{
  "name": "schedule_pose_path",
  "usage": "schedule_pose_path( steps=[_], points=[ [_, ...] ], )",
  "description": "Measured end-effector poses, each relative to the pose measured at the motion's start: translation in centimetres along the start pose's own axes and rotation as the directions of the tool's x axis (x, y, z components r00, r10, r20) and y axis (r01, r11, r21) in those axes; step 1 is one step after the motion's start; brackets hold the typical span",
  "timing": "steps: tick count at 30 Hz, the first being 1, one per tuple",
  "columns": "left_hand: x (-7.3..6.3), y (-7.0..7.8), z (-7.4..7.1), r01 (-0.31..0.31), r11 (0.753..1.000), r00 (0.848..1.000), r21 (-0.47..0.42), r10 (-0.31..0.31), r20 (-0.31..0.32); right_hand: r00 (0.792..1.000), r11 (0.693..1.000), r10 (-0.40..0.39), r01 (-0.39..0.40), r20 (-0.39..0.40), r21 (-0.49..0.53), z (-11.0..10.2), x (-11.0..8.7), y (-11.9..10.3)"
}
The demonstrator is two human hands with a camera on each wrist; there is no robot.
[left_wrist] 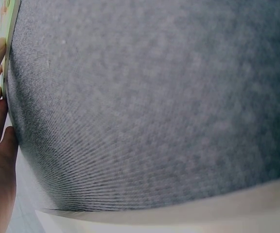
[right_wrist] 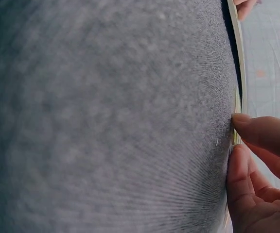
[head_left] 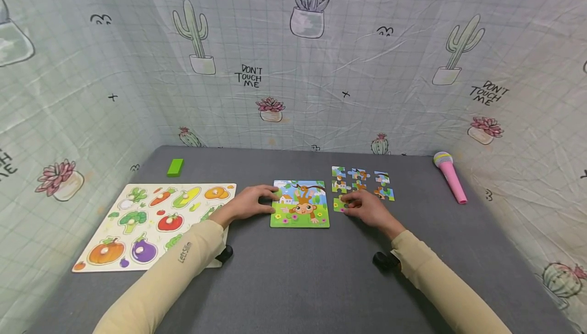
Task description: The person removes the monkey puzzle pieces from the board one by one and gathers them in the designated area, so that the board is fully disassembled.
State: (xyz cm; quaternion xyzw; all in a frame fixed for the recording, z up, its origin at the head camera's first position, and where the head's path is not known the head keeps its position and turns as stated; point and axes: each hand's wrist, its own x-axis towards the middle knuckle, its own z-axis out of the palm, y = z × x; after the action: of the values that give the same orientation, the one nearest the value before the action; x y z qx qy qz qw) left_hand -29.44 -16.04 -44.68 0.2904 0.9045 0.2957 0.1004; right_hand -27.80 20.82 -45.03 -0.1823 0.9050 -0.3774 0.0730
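A square puzzle board (head_left: 300, 217) with a monkey picture lies in the middle of the grey table. My left hand (head_left: 249, 201) rests against its left side, fingers fairly straight, with fingertips at the edge; the left wrist view shows them along the board's thin rim (left_wrist: 8, 48). Just right of the board, my right hand (head_left: 367, 209) pinches a green puzzle piece (head_left: 338, 205) between thumb and fingers, low over the table. Its edge (right_wrist: 236, 137) shows between the fingertips in the right wrist view. Several loose puzzle pieces (head_left: 385, 193) lie in rough rows beyond that hand.
A white vegetable board (head_left: 151, 212) lies at the left, partly under my left forearm in the head view. Behind it is a green block (head_left: 175, 167). A pink toy microphone (head_left: 453, 181) lies at the far right. Printed cloth walls (head_left: 312, 84) surround the table.
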Motion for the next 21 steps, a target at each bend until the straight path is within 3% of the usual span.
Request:
schedule_pose_path(
  steps=[11,16,21],
  points=[
    [0.1,0.0,0.0,0.019,1.000,1.000,-0.013,-0.018,0.017,1.000,0.999,0.030,-0.030,0.000,0.018,-0.3,0.2,-0.2],
    [0.1,-0.2,0.1,0.022,0.999,1.000,-0.024,-0.022,0.017,0.997,0.991,0.076,-0.078,0.027,0.106,-0.5,0.6,-1.9],
    [0.0,-0.2,0.4,0.007,0.999,1.000,-0.040,-0.008,-0.026,0.996,0.986,0.049,-0.061,0.080,0.158,0.4,1.1,-4.6]
  ],
)
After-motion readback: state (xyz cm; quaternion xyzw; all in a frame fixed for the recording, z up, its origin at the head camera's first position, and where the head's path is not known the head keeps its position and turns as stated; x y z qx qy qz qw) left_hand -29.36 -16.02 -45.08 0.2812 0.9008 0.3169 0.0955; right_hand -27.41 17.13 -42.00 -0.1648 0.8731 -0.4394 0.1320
